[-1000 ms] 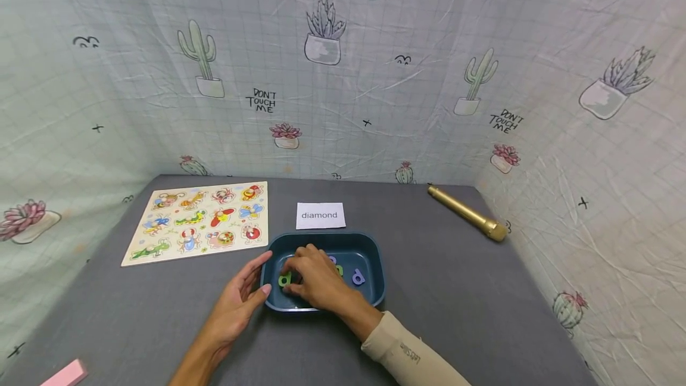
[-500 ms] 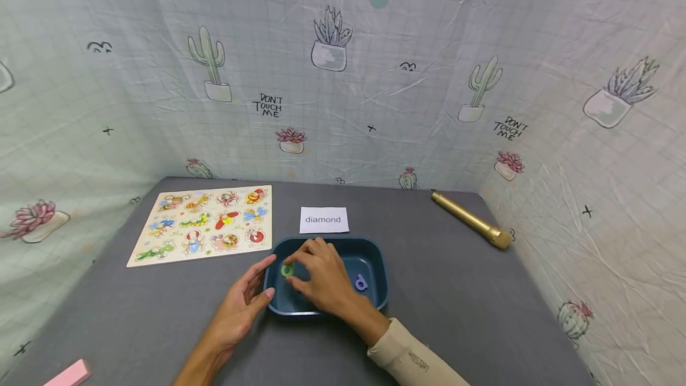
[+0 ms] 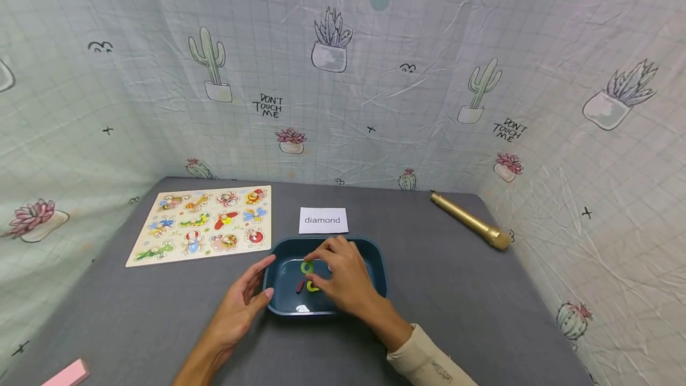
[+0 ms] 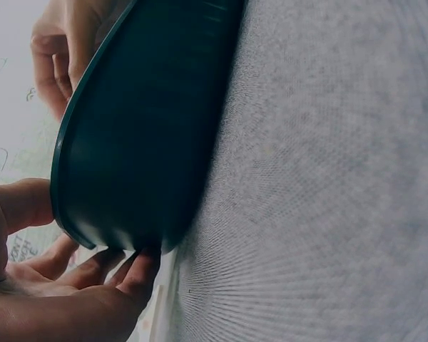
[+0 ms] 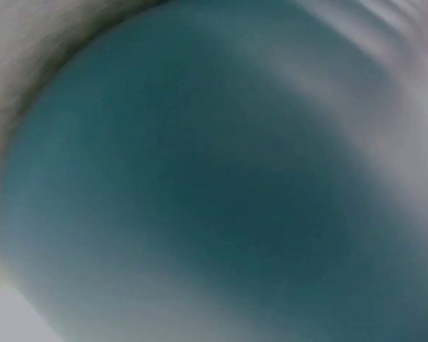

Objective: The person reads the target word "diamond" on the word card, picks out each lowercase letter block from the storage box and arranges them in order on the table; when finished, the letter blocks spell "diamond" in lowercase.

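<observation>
A dark teal tray (image 3: 271,302) sits at the middle of the grey table. My left hand (image 3: 233,308) touches its left end, thumb at the rim and fingers spread along the wall; in the left wrist view the fingertips (image 4: 139,274) press the outside of the tray. Over the tray, my right hand (image 3: 345,276) pinches a green plastic letter (image 3: 306,267) between thumb and index finger. Below it lie a dark red stick-like piece (image 3: 300,286) and a yellow-green letter (image 3: 313,286). The hand hides the tray's right part. The right wrist view is a teal blur.
Behind the tray stands a white card (image 3: 323,220) reading "diamond". An insect picture board (image 3: 206,225) lies at the back left, a gold microphone (image 3: 470,221) at the back right. A pink block (image 3: 66,374) is at the front left.
My right hand has moved right across the tray, the green letter moving with it, uncovering the dark red piece and yellow-green letter and covering the purple one. My left hand stays put.
</observation>
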Tool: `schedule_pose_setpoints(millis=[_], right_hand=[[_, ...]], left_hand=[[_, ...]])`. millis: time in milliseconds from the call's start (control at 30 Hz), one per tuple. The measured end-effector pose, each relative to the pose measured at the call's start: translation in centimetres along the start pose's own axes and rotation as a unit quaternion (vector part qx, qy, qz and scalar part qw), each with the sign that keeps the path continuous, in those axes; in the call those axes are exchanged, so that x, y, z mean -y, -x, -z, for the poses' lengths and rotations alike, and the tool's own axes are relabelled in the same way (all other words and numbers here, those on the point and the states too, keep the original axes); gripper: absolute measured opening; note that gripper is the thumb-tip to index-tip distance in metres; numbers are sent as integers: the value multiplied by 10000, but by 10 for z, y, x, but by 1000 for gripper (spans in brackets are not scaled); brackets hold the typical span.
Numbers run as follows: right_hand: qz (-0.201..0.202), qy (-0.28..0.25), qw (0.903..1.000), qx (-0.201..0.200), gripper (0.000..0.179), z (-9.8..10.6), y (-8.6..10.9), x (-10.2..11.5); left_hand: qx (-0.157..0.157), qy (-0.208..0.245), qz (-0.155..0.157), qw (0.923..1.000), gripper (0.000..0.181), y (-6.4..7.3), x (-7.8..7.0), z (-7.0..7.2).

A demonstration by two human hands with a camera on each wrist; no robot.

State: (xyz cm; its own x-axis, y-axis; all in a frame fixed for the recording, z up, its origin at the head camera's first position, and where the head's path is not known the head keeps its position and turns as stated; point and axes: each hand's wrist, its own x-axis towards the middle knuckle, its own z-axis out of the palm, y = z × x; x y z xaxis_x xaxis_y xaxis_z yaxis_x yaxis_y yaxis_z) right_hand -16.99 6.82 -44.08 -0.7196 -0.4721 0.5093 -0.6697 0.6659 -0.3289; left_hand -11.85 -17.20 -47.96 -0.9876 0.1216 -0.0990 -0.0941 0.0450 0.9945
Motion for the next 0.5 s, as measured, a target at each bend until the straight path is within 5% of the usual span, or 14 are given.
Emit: schedule_pose_setpoints(millis=[500], right_hand=[[-372,102,9987,-348,34,33,15,-32]], left_hand=[[-25,-5,-51,10000,62,0,2,0]])
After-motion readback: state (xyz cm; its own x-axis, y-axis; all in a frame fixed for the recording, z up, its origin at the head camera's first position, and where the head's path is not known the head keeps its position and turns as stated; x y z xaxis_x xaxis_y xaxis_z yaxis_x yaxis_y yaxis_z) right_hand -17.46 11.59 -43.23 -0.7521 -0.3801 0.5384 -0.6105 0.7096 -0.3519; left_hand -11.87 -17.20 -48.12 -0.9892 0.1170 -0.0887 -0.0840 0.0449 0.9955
